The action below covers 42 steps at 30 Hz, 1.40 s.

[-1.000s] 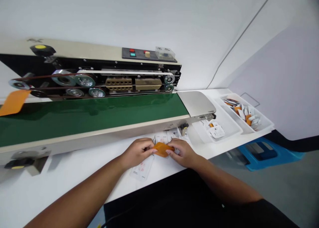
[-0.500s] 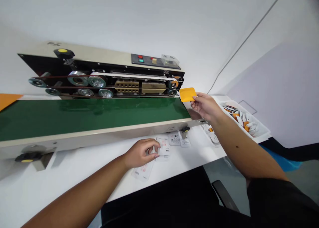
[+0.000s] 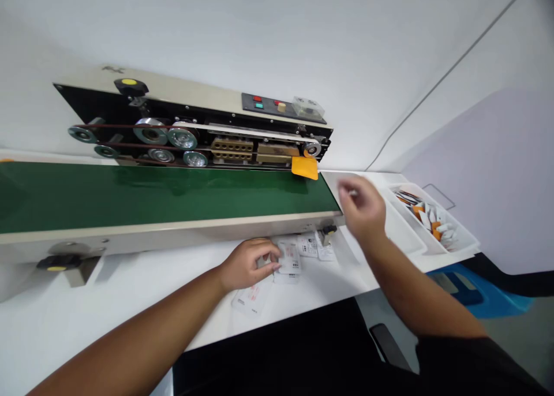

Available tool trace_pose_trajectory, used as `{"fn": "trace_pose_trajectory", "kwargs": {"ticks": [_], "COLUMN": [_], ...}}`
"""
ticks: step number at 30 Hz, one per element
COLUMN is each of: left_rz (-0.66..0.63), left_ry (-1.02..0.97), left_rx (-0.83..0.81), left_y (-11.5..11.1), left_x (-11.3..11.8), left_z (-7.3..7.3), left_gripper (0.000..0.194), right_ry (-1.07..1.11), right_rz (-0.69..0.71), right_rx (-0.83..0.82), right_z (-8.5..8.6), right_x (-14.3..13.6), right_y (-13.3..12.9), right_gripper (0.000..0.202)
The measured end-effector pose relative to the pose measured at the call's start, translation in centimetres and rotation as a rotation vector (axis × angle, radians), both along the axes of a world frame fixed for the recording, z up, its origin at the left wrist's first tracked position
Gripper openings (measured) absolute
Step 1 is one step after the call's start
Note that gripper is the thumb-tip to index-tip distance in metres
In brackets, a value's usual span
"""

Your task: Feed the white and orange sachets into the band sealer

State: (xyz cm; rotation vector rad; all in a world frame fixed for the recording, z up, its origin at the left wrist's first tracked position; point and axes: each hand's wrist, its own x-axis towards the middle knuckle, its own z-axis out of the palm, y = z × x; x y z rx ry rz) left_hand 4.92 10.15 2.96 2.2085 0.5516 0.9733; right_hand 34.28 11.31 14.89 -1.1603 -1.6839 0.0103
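Note:
My left hand (image 3: 250, 264) rests low over the table in front of the conveyor. Its thumb and fingers are closed on the edge of a white printed packet (image 3: 289, 258). More white packets lie beneath and beside it, one of them a packet (image 3: 251, 298) below my wrist. A small orange packet (image 3: 305, 167) sits in the right-hand end of the band sealing machine (image 3: 194, 104), its upper edge at the rollers and its lower part over the green belt (image 3: 173, 197). My right hand (image 3: 363, 206) is off the belt's right end, apart from the orange packet. Motion blurs its curled fingers.
On the right of the table stands a white tray (image 3: 465, 243) with orange and white packets. Two black knobs, one a knob (image 3: 58, 263) at the left, stick out below the conveyor's front. A blue plastic bag (image 3: 489, 295) lies below the table edge.
My right hand has let go of the orange packet and drawn back toward me. The packet has moved left into the machine's entry. My left hand keeps its hold. The view has shifted slightly.

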Motion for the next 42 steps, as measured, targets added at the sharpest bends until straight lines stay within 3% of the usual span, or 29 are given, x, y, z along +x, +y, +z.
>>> {"fn": "trace_pose_trajectory", "kwargs": {"ticks": [2,4,8,9,12,17,22,24,26,29,32,36,39,42], "left_rz": [0.033,0.041,-0.011,-0.023,-0.042,-0.072,-0.030,-0.037,-0.067,-0.050,0.034,0.083,0.103,0.142], "left_ry": [-0.035,-0.060,-0.083,-0.084,-0.076,-0.005,0.104,0.141,0.146,0.106,0.076,0.070,0.053,0.026], "left_rx": [-0.001,-0.019,-0.032,-0.029,-0.013,-0.004,-0.062,-0.046,-0.002,0.073,0.132,0.148,0.074,-0.114], "left_y": [-0.1,-0.1,-0.1,-0.1,0.0,0.0,-0.1,-0.1,-0.1,-0.1,-0.1,-0.1,-0.2,-0.3], "left_x": [-0.1,-0.2,-0.4,-0.4,-0.3,0.0,0.2,0.4,0.5,0.5,0.5,0.4,0.4,0.3], "left_z": [0.4,0.7,1.0,0.9,0.4,-0.1,-0.4,-0.5,-0.6,-0.7,-0.6,-0.4,-0.4,-0.3], "left_gripper": [0.027,0.032,0.039,0.038,0.035,0.028,0.050,0.042,0.021,0.015,0.019,0.020,0.019,0.017], "right_ry": [-0.275,-0.473,-0.608,-0.606,-0.522,-0.295,-0.190,-0.175,-0.170,-0.169,-0.161,-0.104,-0.024,0.107], "right_rz": [0.316,0.493,0.398,0.384,0.447,0.459,0.434,0.490,0.529,0.501,0.376,0.245,0.248,0.253], "right_rx": [-0.020,-0.163,-0.440,-0.454,-0.333,-0.051,0.063,0.098,0.105,0.052,-0.049,-0.192,-0.279,-0.440], "right_z": [-2.7,-6.0,-12.0,-13.1,-14.9,-14.9,-13.8,-13.4,-13.2,-13.4,-13.9,-14.4,-14.7,-15.3], "right_x": [-1.6,-3.0,-4.3,-4.3,-3.9,-3.9,-4.2,-4.3,-4.4,-4.5,-4.4,-4.1,-3.7,-3.4], "right_y": [-3.9,-6.6,-8.0,-7.9,-7.4,-6.9,-7.4,-7.6,-7.6,-7.5,-7.5,-7.8,-7.9,-7.7], "right_gripper": [0.025,0.032,0.074,0.076,0.053,0.050,0.046,0.044,0.043,0.044,0.048,0.039,0.037,0.046]}}
